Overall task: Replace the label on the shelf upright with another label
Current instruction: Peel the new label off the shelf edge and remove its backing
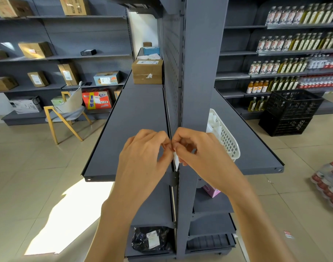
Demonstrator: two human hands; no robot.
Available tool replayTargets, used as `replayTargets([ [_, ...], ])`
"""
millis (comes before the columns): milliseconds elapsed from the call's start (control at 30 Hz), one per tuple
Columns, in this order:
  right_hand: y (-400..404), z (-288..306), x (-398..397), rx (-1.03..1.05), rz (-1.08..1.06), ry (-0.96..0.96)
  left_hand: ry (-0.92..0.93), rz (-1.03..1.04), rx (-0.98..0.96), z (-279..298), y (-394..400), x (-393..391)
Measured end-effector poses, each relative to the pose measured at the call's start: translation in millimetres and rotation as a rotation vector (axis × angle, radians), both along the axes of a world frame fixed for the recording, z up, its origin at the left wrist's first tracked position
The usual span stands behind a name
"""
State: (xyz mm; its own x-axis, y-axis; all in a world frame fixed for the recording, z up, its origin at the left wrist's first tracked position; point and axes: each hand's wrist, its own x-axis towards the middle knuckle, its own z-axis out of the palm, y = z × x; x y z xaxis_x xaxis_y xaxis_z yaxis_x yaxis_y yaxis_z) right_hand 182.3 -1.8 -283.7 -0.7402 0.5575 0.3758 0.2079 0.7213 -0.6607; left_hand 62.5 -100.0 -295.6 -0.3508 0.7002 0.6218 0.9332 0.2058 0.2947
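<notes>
The grey shelf upright point(197, 63) stands straight ahead, at the end of a double-sided shelf unit. A small white label point(176, 161) shows edge-on between my two hands, just in front of the upright's left edge. My left hand point(143, 159) pinches the label's upper part with thumb and forefinger. From the other side, my right hand point(197, 154) has its fingertips closed on the same label. Most of the label is hidden by my fingers. I cannot tell whether it touches the upright.
A white plastic basket point(226, 138) with white pieces lies on the right shelf point(256, 148), close to my right hand. A cardboard box point(147, 71) sits far back on the left shelf point(128, 129). Black crates point(288, 112), a chair point(67, 114) and bottle packs point(328, 186) stand on the floor.
</notes>
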Motion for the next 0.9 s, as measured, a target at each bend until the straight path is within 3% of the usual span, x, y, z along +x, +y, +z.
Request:
replayTargets([
  [267,-1,0,2,-0.05,0.019,-0.049,-0.107,0.049,0.04,-5,-3,3],
  [533,-8,-7,2,0.052,0.084,-0.122,-0.454,-0.164,0.095,-3,-7,2],
  [700,-5,-8,-2,0.09,0.026,-0.064,-0.457,-0.209,0.154,-2,-5,2],
  [800,0,-9,0,0.046,0.023,-0.06,-0.519,-0.198,0.201,-5,-5,-2],
  [900,2,-11,2,-0.066,0.077,-0.039,-0.708,-0.249,0.211,-7,-11,-5],
])
